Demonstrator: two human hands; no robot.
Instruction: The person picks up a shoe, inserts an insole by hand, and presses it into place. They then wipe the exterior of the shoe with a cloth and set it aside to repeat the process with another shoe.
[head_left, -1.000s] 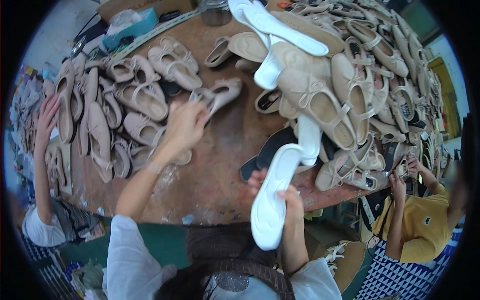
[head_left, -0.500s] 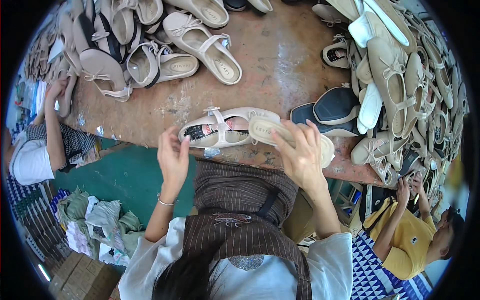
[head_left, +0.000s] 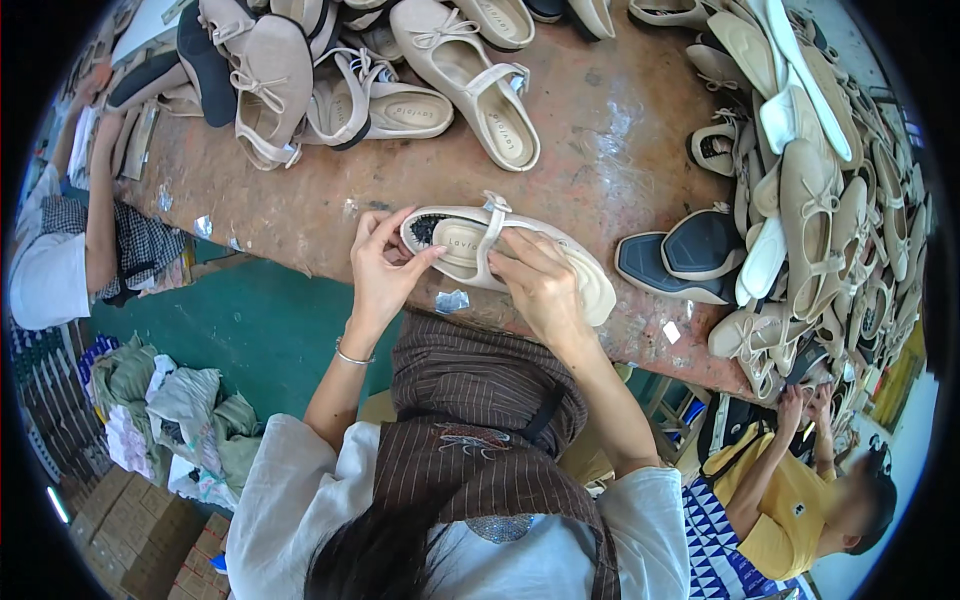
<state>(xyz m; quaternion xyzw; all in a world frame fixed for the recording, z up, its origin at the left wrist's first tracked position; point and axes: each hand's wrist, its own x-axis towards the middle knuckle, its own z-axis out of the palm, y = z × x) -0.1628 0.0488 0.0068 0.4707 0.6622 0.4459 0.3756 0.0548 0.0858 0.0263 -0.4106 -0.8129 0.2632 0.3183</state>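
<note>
A beige strapped flat shoe [head_left: 568, 243] lies on its sole near the table's front edge, heel to the left. My left hand [head_left: 383, 268] grips the shoe at its heel, thumb and fingers on either side of the rim. In my right hand [head_left: 545, 285] is a beige insole [head_left: 592, 285]. Its printed end lies inside the shoe, past the strap, while its other end sticks out by the toe. Dark dotted lining shows at the heel. The right fingers press into the shoe's opening and hide the insole's middle.
Several beige shoes [head_left: 470, 80] crowd the back left of the worn table [head_left: 340, 215]. Two dark-soled shoes [head_left: 672, 265] lie to the right, before a tall shoe pile [head_left: 810, 200]. A person in yellow [head_left: 775, 490] works at right, another person [head_left: 60, 260] at left.
The insole has moved left from above the toe, its printed end now inside the shoe. My left hand, open beside the heel before, has closed on it. The view has shifted slightly.
</note>
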